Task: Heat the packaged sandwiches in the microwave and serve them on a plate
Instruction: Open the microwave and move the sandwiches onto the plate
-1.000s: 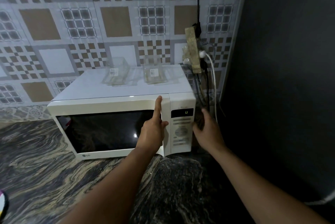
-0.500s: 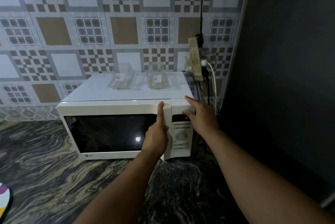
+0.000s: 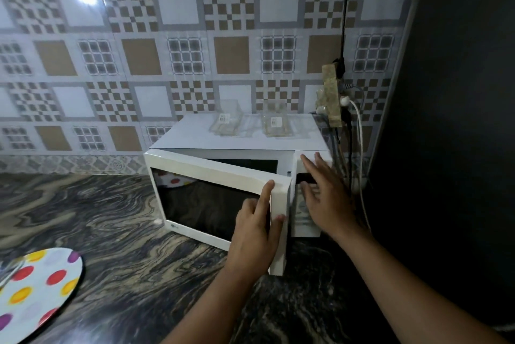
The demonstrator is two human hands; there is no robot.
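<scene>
Two packaged sandwiches sit on top of the white microwave [image 3: 239, 145], toward its back edge by the tiled wall [image 3: 178, 45]: the left sandwich pack [image 3: 226, 122] and the right sandwich pack [image 3: 276, 124] lie side by side, a little apart, each in clear wrap with a small label. The microwave door [image 3: 214, 193] stands partly open, hinged at the microwave's left side, its free edge swung out from the front. The left hand [image 3: 255, 235] holds that free edge, with the index finger lying up the door's face and the thumb wrapped round the edge. The right hand [image 3: 324, 198] lies flat against the microwave's control panel [image 3: 305, 221], fingers straight and spread, gripping nothing. The microwave rests on a dark marbled counter [image 3: 117, 226]. A spotted plate [image 3: 36, 288] lies on the counter well to the left of the microwave and nearer the camera; its reflection shows in the door glass. Just right of the microwave, a power strip [image 3: 331, 95] hangs on the wall with several cables [image 3: 358, 131] running down past the microwave's right side. A dark wall [image 3: 457, 109] rises to the right of the microwave.
</scene>
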